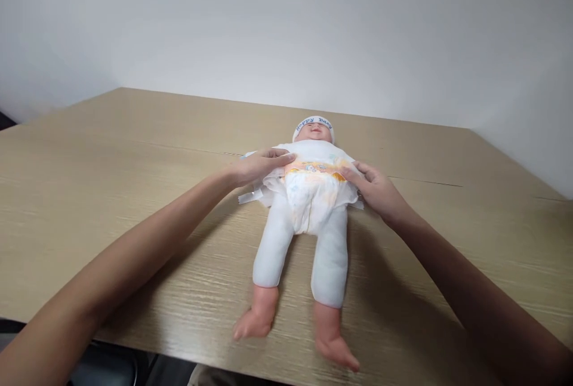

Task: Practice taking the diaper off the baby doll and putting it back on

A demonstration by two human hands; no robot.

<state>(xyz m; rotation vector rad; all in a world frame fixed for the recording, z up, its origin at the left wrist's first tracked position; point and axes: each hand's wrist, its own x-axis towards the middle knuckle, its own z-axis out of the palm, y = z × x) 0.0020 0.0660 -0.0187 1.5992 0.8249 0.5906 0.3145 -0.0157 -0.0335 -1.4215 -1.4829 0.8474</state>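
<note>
A baby doll (278,246) in a white cloth body and a lettered white cap (313,122) lies on its back, head away from me and feet toward me. Round its hips is a white diaper (311,195) with an orange patterned waistband. My left hand (264,165) grips the waistband's left end, thumb pressed on top. At the opposite end, my right hand (373,186) pinches the diaper beside the doll's waist, its fingertips partly hidden. Loose side wings with pale fastening tabs stick out below both hands.
The doll rests on a wood-grain table (134,159) with a thin seam running across it. A plain pale wall (286,28) stands behind the far edge. Below the near edge at the lower left is a dark chair seat (105,367).
</note>
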